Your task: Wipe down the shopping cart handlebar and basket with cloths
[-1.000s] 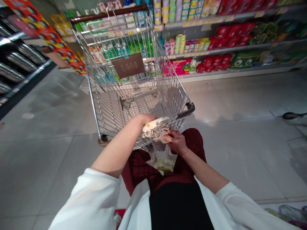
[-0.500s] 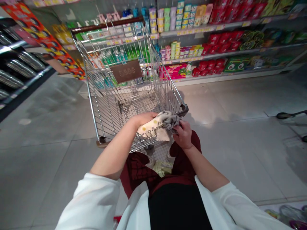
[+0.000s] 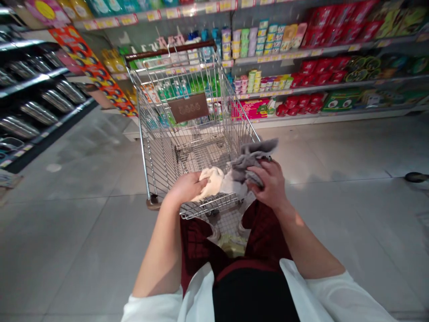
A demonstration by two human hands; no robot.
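Grey cloth (image 3: 246,161) bunches in the tightly curled fingers of the right hand (image 3: 272,184), while the left hand (image 3: 186,188), its fingers bent nearly closed, grips cream cloth (image 3: 213,181). Paler fabric (image 3: 230,184) joins the gap between; whether it is all one piece cannot be told. Everything held sits over the near edge of a wire shopping cart (image 3: 144,152). From the hands, a brown plaque (image 3: 188,107) hangs at eleven o'clock, stocked shelves (image 3: 291,56) span eleven to two, and a dark rack (image 3: 50,139) stands at ten.
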